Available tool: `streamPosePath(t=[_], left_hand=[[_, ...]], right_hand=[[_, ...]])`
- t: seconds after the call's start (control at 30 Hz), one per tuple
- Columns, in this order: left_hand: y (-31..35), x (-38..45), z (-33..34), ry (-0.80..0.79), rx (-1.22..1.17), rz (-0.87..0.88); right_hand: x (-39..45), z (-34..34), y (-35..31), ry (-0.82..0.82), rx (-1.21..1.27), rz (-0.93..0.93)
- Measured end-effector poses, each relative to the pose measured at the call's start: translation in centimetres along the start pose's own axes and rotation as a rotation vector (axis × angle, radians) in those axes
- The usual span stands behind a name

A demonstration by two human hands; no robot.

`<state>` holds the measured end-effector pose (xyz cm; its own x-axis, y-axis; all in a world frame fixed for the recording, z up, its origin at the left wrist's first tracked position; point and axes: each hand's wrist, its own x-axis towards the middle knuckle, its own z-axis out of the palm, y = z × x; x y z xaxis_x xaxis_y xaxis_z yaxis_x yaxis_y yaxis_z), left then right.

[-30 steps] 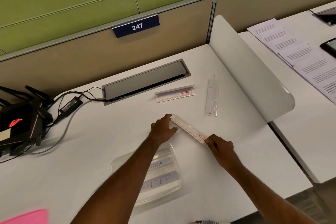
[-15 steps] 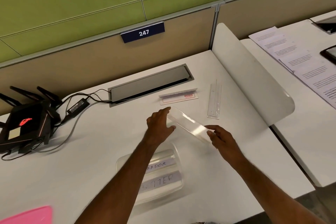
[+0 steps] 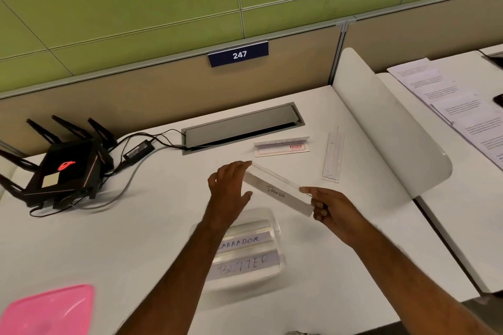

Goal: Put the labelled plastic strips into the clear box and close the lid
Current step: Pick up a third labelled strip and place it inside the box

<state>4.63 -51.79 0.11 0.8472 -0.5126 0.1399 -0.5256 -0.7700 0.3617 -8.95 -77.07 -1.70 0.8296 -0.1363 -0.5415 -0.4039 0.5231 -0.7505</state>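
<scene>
Both my hands hold a clear plastic strip labelled PANDA (image 3: 277,192) just above the desk. My left hand (image 3: 230,185) pinches its far left end and my right hand (image 3: 328,205) grips its near right end. Below them the clear box (image 3: 276,228) stands open on the desk, with two strips inside reading LABRADOR (image 3: 242,241) and BUTTER (image 3: 245,265); my left forearm covers its left side. Another strip with a red label (image 3: 283,147) and a clear unlabelled strip (image 3: 333,156) lie further back. The pink lid (image 3: 47,310) lies at the near left.
A black router with antennas (image 3: 65,164) and its cables (image 3: 141,149) occupy the left side. A grey cable hatch (image 3: 242,125) sits at the back. A white curved divider (image 3: 386,122) borders the right, with printed papers (image 3: 457,106) beyond it.
The strip has been lifted off the desk and turned so its PANDA label faces up; both hands rose with it.
</scene>
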Motion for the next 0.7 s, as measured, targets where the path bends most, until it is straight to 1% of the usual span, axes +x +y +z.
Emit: streamPosePath(t=[0.2,0.3,0.4,0.47,0.57,0.7], left_hand=[[-0.5,-1.9,-2.3,0.120,0.110,0.051],[-1.1,-2.5,-3.4,0.112,0.160,0.068],[-1.9,-2.8,-4.2,0.092,0.135,0.094],[-2.5,-3.2,-4.7,0.084,0.100,0.115],[-3.2,-4.0,-5.2,0.074,0.082,0.122],[-4.2,-5.3,-5.9,0.085,0.081,0.097]], right_hand=[[-0.5,0.9,0.8,-0.104,0.134,0.138],[-0.8,1.4,1.0,-0.135,0.161,0.159],[-0.9,1.8,1.0,-0.154,0.157,0.177],[-0.9,2.2,0.9,-0.159,0.087,0.168],[-0.9,3.3,0.9,-0.144,-0.110,0.116],[-0.7,4.7,0.9,-0.100,-0.313,-0.057]])
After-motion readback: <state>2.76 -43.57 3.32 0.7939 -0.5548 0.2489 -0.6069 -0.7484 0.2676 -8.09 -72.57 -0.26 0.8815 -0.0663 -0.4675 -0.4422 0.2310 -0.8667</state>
